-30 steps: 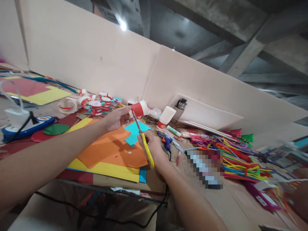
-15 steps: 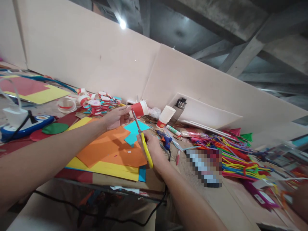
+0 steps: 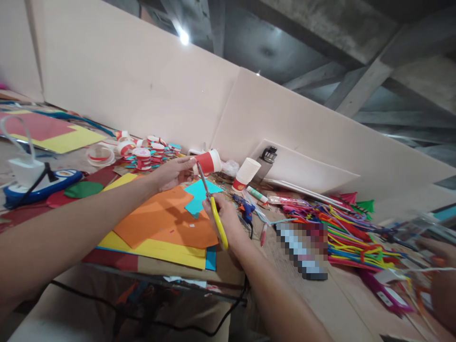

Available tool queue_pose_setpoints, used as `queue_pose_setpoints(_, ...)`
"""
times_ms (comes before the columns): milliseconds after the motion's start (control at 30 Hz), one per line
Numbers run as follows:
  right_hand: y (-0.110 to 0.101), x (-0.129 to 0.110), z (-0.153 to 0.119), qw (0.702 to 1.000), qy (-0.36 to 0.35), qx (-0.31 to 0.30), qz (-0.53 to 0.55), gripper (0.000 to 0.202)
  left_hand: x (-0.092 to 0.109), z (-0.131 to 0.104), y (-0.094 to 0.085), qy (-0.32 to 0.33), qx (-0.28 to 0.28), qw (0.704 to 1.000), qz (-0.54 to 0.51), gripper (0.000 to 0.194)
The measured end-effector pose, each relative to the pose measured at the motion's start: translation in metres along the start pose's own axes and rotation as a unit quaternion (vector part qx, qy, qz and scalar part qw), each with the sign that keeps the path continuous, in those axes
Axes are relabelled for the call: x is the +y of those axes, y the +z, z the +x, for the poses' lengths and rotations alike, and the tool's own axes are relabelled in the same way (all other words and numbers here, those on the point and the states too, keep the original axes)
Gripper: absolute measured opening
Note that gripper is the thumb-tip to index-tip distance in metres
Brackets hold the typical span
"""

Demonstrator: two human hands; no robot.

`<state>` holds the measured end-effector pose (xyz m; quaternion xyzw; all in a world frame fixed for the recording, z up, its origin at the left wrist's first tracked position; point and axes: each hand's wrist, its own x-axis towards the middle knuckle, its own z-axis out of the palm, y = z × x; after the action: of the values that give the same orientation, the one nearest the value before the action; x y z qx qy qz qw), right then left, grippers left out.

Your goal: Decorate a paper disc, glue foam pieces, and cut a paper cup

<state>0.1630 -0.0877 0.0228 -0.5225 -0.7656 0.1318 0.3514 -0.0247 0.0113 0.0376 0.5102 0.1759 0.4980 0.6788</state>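
Observation:
A red and white paper cup [image 3: 210, 162] is tilted on its side in the air, its base end gripped by my left hand [image 3: 174, 173]. My right hand [image 3: 227, 216] is closed around the yellow handles of a pair of scissors [image 3: 218, 223]. The scissors' blades point up and left and reach the cup near my left fingers; whether they are parted I cannot make out. Beneath my hands lie cyan paper [image 3: 197, 202] with a notched edge, orange sheets [image 3: 153, 218] and yellow sheets [image 3: 160, 249].
Stacked paper cups [image 3: 246, 173] stand beside a dark bottle [image 3: 265, 161]. A blue glue gun [image 3: 246, 209] lies right of my right hand. Small cup crafts [image 3: 142, 159] crowd the back left, near a power strip [image 3: 46, 187]. Colourful pipe cleaners [image 3: 356, 237] spread rightward; another person's hand [image 3: 443, 285] is at the right edge.
My hands, the cup and the scissors keep nearly the same position. At the right edge, the other person's hand has come further into view.

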Motion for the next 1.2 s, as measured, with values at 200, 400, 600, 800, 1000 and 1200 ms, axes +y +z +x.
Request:
queue_pose_setpoints(200, 0.0, -0.002, 0.0, 1.0, 0.016, 0.0, 0.018, 0.029, -0.001, -0.003, 0.01, 0.014, 0.011, 0.999, 0.026, 0.034)
queue_pose_setpoints(400, 0.001, -0.004, -0.001, 1.0, 0.02, 0.015, 0.007, 0.031, -0.003, -0.003, 0.01, 0.03, 0.009, 0.999, 0.037, 0.041)
queue_pose_setpoints(600, 0.001, -0.005, -0.002, 0.999, 0.027, 0.02, 0.012, 0.027, -0.001, -0.002, 0.009, 0.029, 0.014, 0.998, 0.046, 0.038)
queue_pose_setpoints(800, -0.002, -0.009, -0.003, 1.0, 0.028, -0.002, 0.004, 0.027, -0.003, -0.004, 0.011, 0.05, 0.005, 0.996, 0.07, 0.045)
queue_pose_setpoints(1000, -0.001, -0.01, -0.003, 0.999, 0.026, 0.021, 0.004, 0.03, -0.004, -0.006, 0.015, 0.062, 0.012, 0.993, 0.101, 0.05)
queue_pose_setpoints(1200, 0.001, -0.008, -0.003, 0.999, 0.036, 0.028, 0.015, 0.03, -0.003, -0.005, 0.015, 0.065, 0.007, 0.99, 0.122, 0.052)
